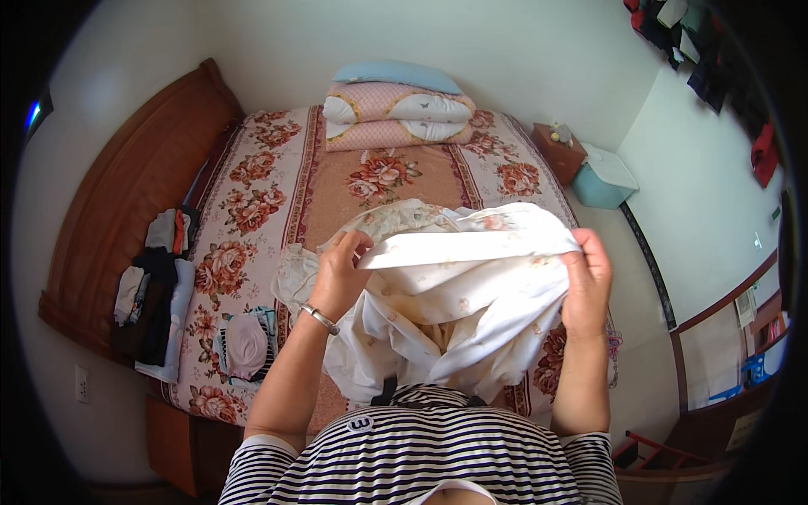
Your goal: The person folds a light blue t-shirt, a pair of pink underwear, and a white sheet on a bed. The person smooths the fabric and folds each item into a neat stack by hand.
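A white fabric cover with small floral prints [467, 303] hangs gathered between my hands, its hem band stretched across the top. My left hand [344, 271] pinches the band's left end; a silver bracelet is on that wrist. The other end of the band is gripped by my right hand [586, 278], thumb on the near side. Ruffled fabric lies past and beside my left hand. Beneath the cloth is a bed with a flowered bedspread [252, 208]. Whether the cloth is a sheet or a quilt cover, I cannot tell.
Folded pink quilts [398, 117] with a blue pillow [398, 76] lie at the bed's far side. Folded clothes [158, 284] are stacked beside the wooden headboard [139, 189]; a pale bra [246, 346] tops another pile. A blue bin [604, 180] and nightstand [558, 154] stand at right.
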A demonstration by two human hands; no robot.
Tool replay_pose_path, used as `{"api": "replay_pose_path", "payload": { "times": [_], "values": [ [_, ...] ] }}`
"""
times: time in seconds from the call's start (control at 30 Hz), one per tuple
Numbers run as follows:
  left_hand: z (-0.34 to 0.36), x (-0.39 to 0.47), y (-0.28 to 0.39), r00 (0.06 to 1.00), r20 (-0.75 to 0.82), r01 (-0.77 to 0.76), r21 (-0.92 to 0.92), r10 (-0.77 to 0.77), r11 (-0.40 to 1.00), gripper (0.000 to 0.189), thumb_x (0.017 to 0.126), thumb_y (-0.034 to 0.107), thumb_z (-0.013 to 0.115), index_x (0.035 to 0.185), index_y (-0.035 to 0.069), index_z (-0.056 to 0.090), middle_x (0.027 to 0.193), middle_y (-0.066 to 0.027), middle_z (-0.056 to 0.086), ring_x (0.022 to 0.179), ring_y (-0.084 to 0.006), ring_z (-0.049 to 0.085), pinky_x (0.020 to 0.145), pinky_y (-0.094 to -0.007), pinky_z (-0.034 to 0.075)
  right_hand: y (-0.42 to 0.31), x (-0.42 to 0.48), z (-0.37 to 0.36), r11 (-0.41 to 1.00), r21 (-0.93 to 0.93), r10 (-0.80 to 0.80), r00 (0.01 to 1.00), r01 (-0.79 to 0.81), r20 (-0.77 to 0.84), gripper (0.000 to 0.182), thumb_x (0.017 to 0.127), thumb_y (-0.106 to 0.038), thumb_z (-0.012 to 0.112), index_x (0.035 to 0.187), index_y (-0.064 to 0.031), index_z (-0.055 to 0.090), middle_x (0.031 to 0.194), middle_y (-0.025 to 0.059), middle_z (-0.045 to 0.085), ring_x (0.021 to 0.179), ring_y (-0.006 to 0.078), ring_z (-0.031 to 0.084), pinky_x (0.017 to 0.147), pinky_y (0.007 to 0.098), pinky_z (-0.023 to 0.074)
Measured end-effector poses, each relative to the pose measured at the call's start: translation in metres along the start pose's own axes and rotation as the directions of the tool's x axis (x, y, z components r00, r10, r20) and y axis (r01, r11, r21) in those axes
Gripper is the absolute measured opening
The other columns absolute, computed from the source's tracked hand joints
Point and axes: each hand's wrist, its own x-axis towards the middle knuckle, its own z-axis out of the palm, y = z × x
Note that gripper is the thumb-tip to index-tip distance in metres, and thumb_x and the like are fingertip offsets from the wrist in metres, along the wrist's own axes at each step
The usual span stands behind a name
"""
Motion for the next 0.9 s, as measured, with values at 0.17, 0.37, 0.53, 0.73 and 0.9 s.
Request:
{"api": "replay_pose_path", "payload": {
  "times": [0.17,0.37,0.53,0.73,0.9],
  "values": [
    [0.002,-0.001,-0.003,1.000,-0.016,0.004,0.030,-0.003,1.000,0.030,0.068,-0.006,0.068,0.094,0.003,0.056,0.078,-0.0066,0.054,0.064,-0.0159,0.053,0.058,-0.0273,0.046,-0.018,0.015,-0.013,0.998,-0.027,-0.065,0.988,0.061,-0.140,0.009,0.088,-0.003,0.049,0.094,0.0002,0.055,0.087,0.0016,0.058,0.078,0.0065,0.051,0.073,0.0211,0.0436],
    [-0.005,0.004,0.005,0.997,0.053,-0.067,0.044,0.064,0.997,0.035,0.066,-0.010,0.065,0.097,0.006,0.055,0.073,-0.0090,0.053,0.063,-0.0218,0.054,0.056,-0.0318,0.047,-0.026,0.059,-0.055,0.983,-0.157,-0.141,0.934,0.094,-0.329,0.014,0.087,-0.005,0.049,0.098,0.0014,0.056,0.087,0.0039,0.059,0.078,0.0090,0.054,0.072,0.0232,0.0455],
    [-0.080,0.055,0.057,0.876,-0.311,-0.247,0.366,0.368,0.897,0.034,0.070,-0.013,0.067,0.097,0.006,0.058,0.075,-0.0001,0.055,0.059,-0.0071,0.053,0.047,-0.0191,0.047,-0.047,0.090,-0.090,0.985,-0.102,-0.171,0.842,0.138,-0.513,0.019,0.088,-0.007,0.049,0.102,0.0028,0.057,0.089,0.0070,0.061,0.079,0.0133,0.058,0.072,0.0268,0.0488],
    [-0.067,0.028,0.036,0.967,-0.204,-0.063,0.397,0.155,0.916,0.026,0.072,-0.008,0.064,0.094,0.003,0.055,0.089,-0.0108,0.063,0.082,-0.0233,0.064,0.064,-0.0287,0.056,0.003,0.105,-0.163,0.990,-0.137,-0.115,0.750,0.033,-0.651,0.023,0.088,-0.010,0.049,0.105,0.0044,0.055,0.096,0.0121,0.061,0.083,0.0202,0.061,0.075,0.0315,0.0502],
    [-0.126,0.039,0.025,0.849,-0.433,-0.005,0.569,0.304,0.823,0.018,0.075,-0.011,0.058,0.079,0.006,0.059,0.076,-0.0055,0.062,0.067,-0.0176,0.060,0.057,-0.0278,0.051,0.046,0.099,-0.262,0.998,-0.058,-0.050,0.701,0.013,-0.712,0.027,0.089,-0.015,0.052,0.105,0.0063,0.055,0.099,0.0166,0.061,0.088,0.0260,0.062,0.078,0.0366,0.0524]
  ]
}}
